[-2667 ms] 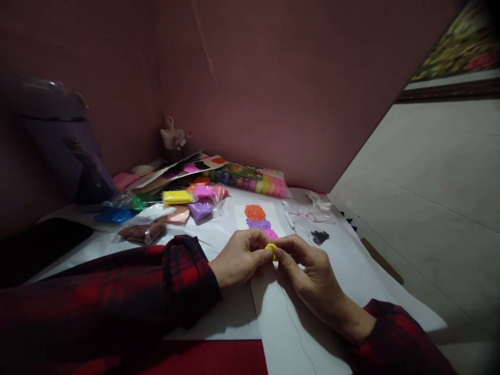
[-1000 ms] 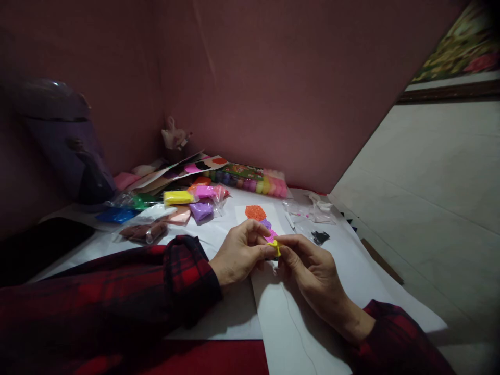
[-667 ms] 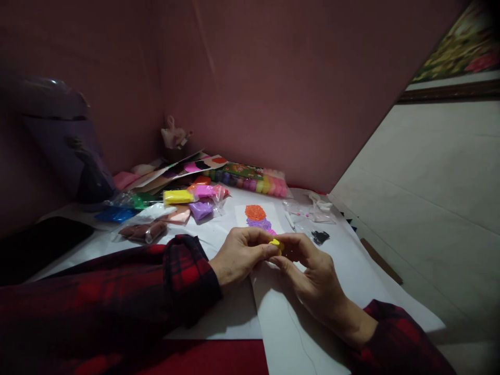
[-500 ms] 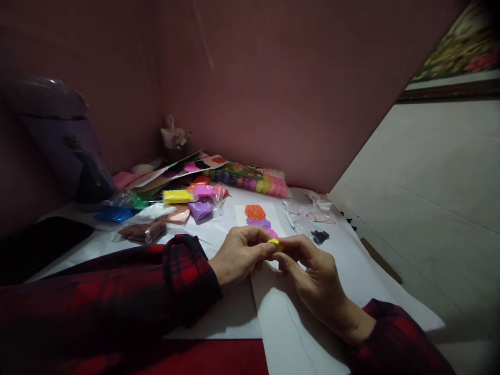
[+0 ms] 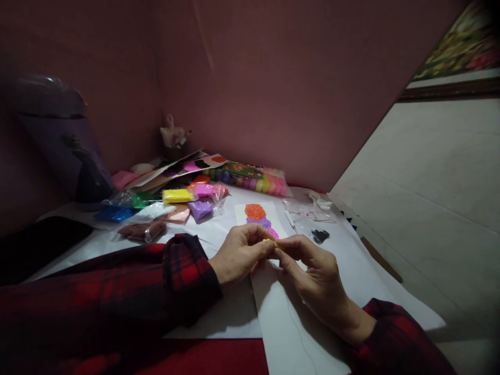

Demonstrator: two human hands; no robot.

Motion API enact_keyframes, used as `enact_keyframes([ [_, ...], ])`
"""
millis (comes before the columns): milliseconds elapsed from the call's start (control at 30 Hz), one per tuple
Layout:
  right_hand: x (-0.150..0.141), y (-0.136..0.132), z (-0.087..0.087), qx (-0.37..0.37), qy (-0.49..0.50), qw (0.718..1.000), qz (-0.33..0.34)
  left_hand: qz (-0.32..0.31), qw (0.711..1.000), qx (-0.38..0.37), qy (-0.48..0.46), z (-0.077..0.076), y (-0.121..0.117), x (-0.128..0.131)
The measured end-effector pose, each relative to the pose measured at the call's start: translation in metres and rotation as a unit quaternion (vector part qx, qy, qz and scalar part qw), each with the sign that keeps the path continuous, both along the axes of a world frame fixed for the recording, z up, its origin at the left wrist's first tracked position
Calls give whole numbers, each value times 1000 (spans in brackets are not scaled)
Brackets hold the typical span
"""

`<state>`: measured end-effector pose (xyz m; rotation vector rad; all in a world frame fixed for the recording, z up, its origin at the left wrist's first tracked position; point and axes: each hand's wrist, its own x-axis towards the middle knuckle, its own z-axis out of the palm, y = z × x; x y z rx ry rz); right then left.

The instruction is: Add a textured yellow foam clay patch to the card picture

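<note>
My left hand [image 5: 242, 256] and right hand [image 5: 318, 273] pinch the yellow piece [image 5: 275, 243] between nearly closed fingertips, near the pink patch [image 5: 273, 233]. Light, even pressure should avoid squashing it.

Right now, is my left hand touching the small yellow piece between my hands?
Touching. The head view shows the left hand with its thumb pressed against the small yellow piece.

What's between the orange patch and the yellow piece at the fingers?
Head view: the purple patch, then the pink patch, lie between the orange patch and the yellow piece.
</note>
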<state>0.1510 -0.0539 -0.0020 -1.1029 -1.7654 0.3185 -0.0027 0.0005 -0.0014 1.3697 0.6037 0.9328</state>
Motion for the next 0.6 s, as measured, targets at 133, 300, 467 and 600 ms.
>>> enact_keyframes([
  [133,0,2,-2,-3,43,998,-47,44,999,-3,-18,1,1,1],
  [300,2,5,-4,-52,156,985,-61,85,996,-24,-23,3,2,0],
  [467,2,6,-3,-82,163,983,-5,36,998,-48,-28,5,0,0],
  [600,2,4,-1,-61,84,994,41,-2,1000,-28,-7,2,1,0],
])
